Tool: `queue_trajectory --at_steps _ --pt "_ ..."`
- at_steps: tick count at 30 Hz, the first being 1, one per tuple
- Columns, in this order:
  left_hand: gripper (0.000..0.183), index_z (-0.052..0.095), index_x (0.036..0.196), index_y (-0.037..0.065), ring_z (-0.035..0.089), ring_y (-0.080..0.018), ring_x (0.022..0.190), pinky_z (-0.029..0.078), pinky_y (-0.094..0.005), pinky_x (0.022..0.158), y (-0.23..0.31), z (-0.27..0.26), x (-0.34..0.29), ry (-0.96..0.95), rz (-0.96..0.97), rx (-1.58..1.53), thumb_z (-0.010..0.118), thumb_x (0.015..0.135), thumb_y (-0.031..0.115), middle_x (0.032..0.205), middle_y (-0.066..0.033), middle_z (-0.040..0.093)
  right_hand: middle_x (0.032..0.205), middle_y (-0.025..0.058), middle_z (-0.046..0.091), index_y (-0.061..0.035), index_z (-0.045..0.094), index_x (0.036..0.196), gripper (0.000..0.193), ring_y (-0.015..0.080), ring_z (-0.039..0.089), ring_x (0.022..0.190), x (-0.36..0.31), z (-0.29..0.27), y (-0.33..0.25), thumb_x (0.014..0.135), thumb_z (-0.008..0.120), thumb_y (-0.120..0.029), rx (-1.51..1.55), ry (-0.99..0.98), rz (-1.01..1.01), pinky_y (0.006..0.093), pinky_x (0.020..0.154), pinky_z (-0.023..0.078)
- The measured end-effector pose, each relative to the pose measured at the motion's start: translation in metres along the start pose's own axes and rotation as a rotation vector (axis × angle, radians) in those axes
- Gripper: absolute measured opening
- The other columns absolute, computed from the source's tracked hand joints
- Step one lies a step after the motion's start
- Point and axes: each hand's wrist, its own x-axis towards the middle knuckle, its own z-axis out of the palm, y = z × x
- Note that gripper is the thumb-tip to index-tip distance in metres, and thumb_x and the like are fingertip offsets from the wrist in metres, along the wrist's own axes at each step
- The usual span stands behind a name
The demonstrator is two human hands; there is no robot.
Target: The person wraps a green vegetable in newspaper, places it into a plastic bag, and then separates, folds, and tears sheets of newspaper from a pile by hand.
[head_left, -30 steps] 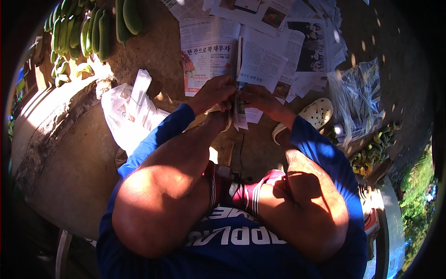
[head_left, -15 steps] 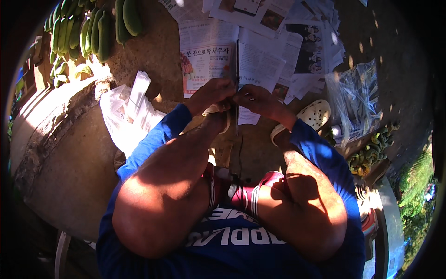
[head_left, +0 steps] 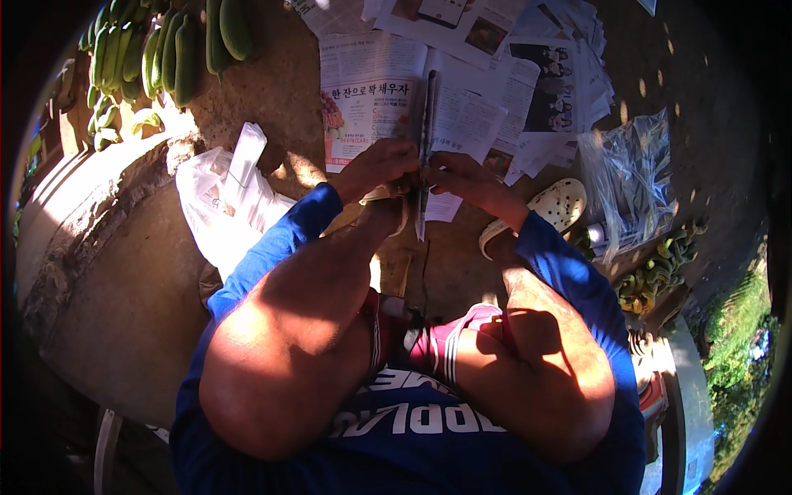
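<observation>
Between my two hands a folded newspaper (head_left: 428,115) stands nearly edge-on, a long narrow strip from this viewpoint. My left hand (head_left: 381,169) pinches it from the left, fingers closed near its lower half. From the right my right hand (head_left: 466,175) grips the same paper with bent fingers, close to the left hand. Part of the fingertips is hidden. Just beyond, spread newspaper sheets (head_left: 367,62) lie overlapping on the ground, one with a coloured advertisement on its left side.
Several green, cucumber-like vegetables (head_left: 186,62) lie at the far left. A white plastic bag (head_left: 223,190) sits left of my legs, a clear plastic bag (head_left: 635,177) to the right. Below that are curled yellow-green vegetables (head_left: 656,272). I wear cream clogs (head_left: 561,203).
The folded newspaper has turned slightly, so its strip looks wider and now shows some of its face. Both hands keep their hold and have moved only a little.
</observation>
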Motion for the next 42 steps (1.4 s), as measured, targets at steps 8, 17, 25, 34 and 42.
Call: queue_trajectory --at_steps 8,17,25,34,42 --pt "0.022 0.057 0.086 0.006 0.060 -0.0093 0.064 0.049 -0.0232 0.054 -0.005 0.003 0.004 -0.005 0.028 -0.001 0.056 0.095 0.026 0.076 -0.0014 0.059 0.075 0.0085 0.064 -0.0004 0.067 0.091 0.024 0.0141 0.060 0.072 -0.006 0.011 -0.010 0.088 0.066 -0.025 -0.381 0.149 -0.199 0.0302 0.067 0.050" --pt "0.023 0.061 0.095 0.004 0.061 -0.0094 0.066 0.049 -0.0226 0.056 -0.004 0.001 0.001 -0.063 0.041 -0.104 0.057 0.094 0.027 0.079 -0.0021 0.061 0.078 0.0094 0.065 0.0016 0.065 0.093 0.028 0.0138 0.060 0.075 -0.012 0.003 -0.028 0.091 0.060 -0.026 -0.424 0.059 -0.088 0.0309 0.068 0.048" --pt "0.019 0.061 0.098 0.004 0.061 -0.0120 0.077 0.051 -0.0275 0.065 0.013 -0.022 -0.024 0.042 0.068 -0.199 0.061 0.091 0.021 0.084 -0.0035 0.062 0.082 0.0035 0.065 0.0022 0.066 0.098 0.024 0.0108 0.058 0.076 -0.021 -0.013 -0.052 0.091 0.058 -0.019 -0.506 0.127 -0.063 0.0288 0.071 0.048" --pt "0.022 0.059 0.096 0.008 0.059 -0.0139 0.085 0.047 -0.0298 0.075 0.003 -0.114 -0.057 0.305 0.171 -0.232 0.058 0.089 0.029 0.092 -0.0033 0.061 0.100 0.0021 0.063 -0.0048 0.065 0.106 0.032 0.0125 0.058 0.093 -0.059 -0.109 -0.019 0.091 0.063 -0.032 0.087 0.594 0.036 0.0311 0.083 0.047" --pt "0.039 0.059 0.116 0.003 0.062 -0.0208 0.086 0.050 -0.0335 0.077 -0.037 -0.158 -0.055 0.474 0.040 -0.046 0.063 0.086 0.027 0.094 -0.0089 0.064 0.079 -0.0013 0.060 -0.0071 0.068 0.090 0.028 0.0099 0.056 0.074 -0.048 -0.131 0.053 0.094 0.058 -0.033 -0.297 0.601 -0.007 0.0289 0.070 0.049"
